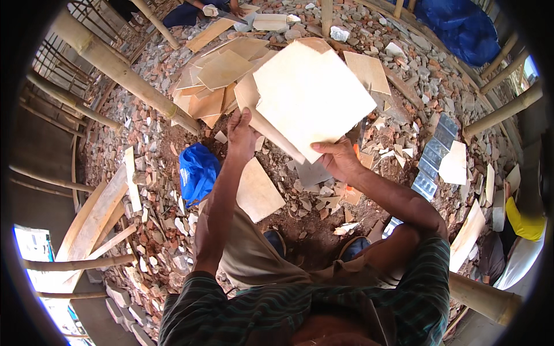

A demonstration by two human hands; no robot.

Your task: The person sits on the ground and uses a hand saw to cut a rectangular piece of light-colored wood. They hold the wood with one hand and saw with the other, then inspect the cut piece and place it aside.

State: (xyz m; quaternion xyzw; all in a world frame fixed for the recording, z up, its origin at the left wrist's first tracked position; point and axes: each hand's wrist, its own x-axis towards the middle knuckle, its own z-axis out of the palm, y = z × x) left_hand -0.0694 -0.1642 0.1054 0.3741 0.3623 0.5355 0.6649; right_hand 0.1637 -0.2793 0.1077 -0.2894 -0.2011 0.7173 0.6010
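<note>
The thumb of the right hand (340,158) lies flat on the near corner of a pale tile (317,92), with its other fingers mostly hidden underneath, clamped on it. The left hand (241,137) pinches the left edge of a second tile (266,128), which slants just below and to the left of the first; how far its fingers reach behind cannot be told. Both tiles are held up above the ground, in front of the person's knees. Beneath, near the left forearm, a loose tile (258,193) lies flat beside a blue bag (198,173). Two dark shoes (353,248) rest on bare soil near the person. Beyond the hands, to the far left, spreads a heap of tiles (228,68), cream and tan, overlapping. To the right runs a row of shiny grey panels (434,151), touching a broken white piece (453,164). Brick rubble (156,216) covers the floor among bamboo poles (124,66); wooden planks (92,216) lie at left, a blue sheet (459,29) far right, and a co-worker's yellow sleeve (523,220) shows at the right edge
</note>
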